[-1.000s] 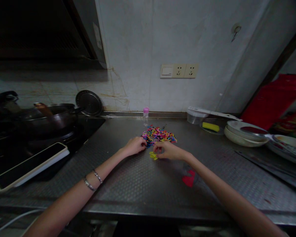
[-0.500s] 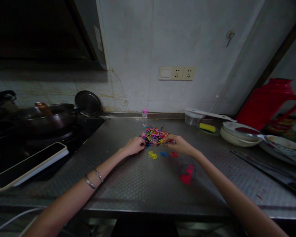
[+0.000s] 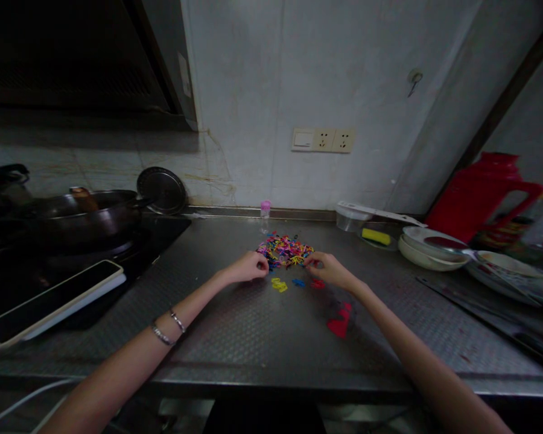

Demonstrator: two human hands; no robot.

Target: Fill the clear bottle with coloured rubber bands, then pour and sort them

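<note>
A heap of small multicoloured rubber bands (image 3: pixel 286 248) lies on the metal counter (image 3: pixel 235 337). At its left front edge, my left hand (image 3: pixel 250 266) rests with curled fingers, thumb against the fingertips. My right hand (image 3: pixel 328 268) is at the heap's right edge, finger and thumb pinched together. Whatever either hand might hold is too small to make out. In front of the heap lie little groups of yellow bands (image 3: pixel 279 284), blue bands (image 3: pixel 298 282) and red bands (image 3: pixel 317 284). A flat red shape (image 3: pixel 339 325) is nearer me, left of my right forearm.
Behind the heap stands a small clear bottle with a pink cap (image 3: pixel 265 216). Left are a phone (image 3: pixel 57 298) and a pan (image 3: pixel 85 220) on the stove. On the right are a yellow sponge (image 3: pixel 376 235), stacked bowls (image 3: pixel 428 256) and a red thermos (image 3: pixel 477 196).
The camera view has turned slightly, so things on the right appear a little further left. Both hands stay at the heap's edges, with only small finger movements.
</note>
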